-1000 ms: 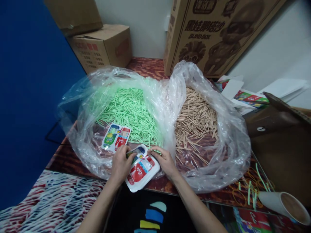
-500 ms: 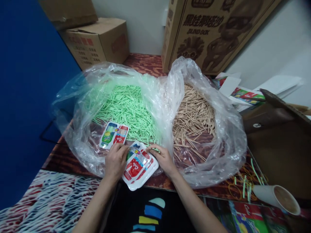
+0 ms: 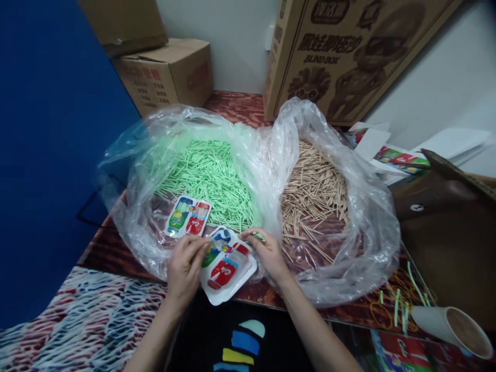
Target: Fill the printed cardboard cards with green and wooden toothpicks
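Observation:
Between my hands is a white plastic blister pack [image 3: 221, 292] with red Cola and green Sprite pictures, tilted above the table edge. My left hand [image 3: 186, 268] pinches its upper left side between thumb and fingers. On the other side, my right hand [image 3: 270, 257] is closed around a small bunch of green sticks [image 3: 257, 236], close to the pack's upper right corner. A similar pack [image 3: 198, 221], with sticks showing in its windows, lies just beyond my left hand. It rests in an open clear bag beside a heap of green sticks [image 3: 213, 178].
A second clear bag [image 3: 374, 227] holds brown sticks [image 3: 315, 186]. Cardboard boxes [image 3: 147, 77] and a large printed box [image 3: 321, 57] stand behind. At the right are a paper cup [image 3: 437, 323], rubber bands [image 3: 377, 312] and an open carton [image 3: 445, 232]. A blue panel [image 3: 50, 155] borders the left.
The view has shifted, so the scene sits slightly lower and farther right. The pack's overlapping printed layers have moved against each other. My right hand still holds the green sticks.

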### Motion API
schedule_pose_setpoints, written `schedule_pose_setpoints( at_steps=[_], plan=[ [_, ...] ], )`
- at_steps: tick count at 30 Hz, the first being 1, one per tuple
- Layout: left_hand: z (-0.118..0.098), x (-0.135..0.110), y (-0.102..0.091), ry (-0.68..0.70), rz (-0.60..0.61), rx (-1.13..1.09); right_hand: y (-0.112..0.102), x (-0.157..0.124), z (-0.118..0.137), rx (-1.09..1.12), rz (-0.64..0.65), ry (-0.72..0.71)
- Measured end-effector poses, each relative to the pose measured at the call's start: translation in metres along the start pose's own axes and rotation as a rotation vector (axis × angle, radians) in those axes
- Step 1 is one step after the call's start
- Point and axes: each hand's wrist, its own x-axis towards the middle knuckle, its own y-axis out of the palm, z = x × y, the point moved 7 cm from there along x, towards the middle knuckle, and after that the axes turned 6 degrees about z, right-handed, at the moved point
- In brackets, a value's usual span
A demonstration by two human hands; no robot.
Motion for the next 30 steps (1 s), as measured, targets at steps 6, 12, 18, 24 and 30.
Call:
schedule_pose_setpoints(
  at_steps=[6, 12, 18, 24, 30],
  plan=[
    [0.01, 0.007, 0.025, 0.016, 0.078, 0.129, -0.014, 0.02, 0.025, 0.367, -0.124, -0.028],
    [0.009, 0.01, 0.02, 0.041, 0.076, -0.001, -0.004, 0.031, 0.028, 0.751, -0.037, 0.081],
    [0.007, 0.009, 0.014, 0.035, 0.056, -0.145, 0.014, 0.039, 0.029, 0.987, -0.012, 0.167],
    [0.009, 0.009, 0.021, -0.121, 0.075, -0.376, 0.029, 0.044, 0.034, 1.087, 0.039, 0.206],
    [0.017, 0.004, 0.032, -0.259, 0.089, -0.546, 0.038, 0.04, 0.032, 0.977, 0.111, 0.227]
  ],
)
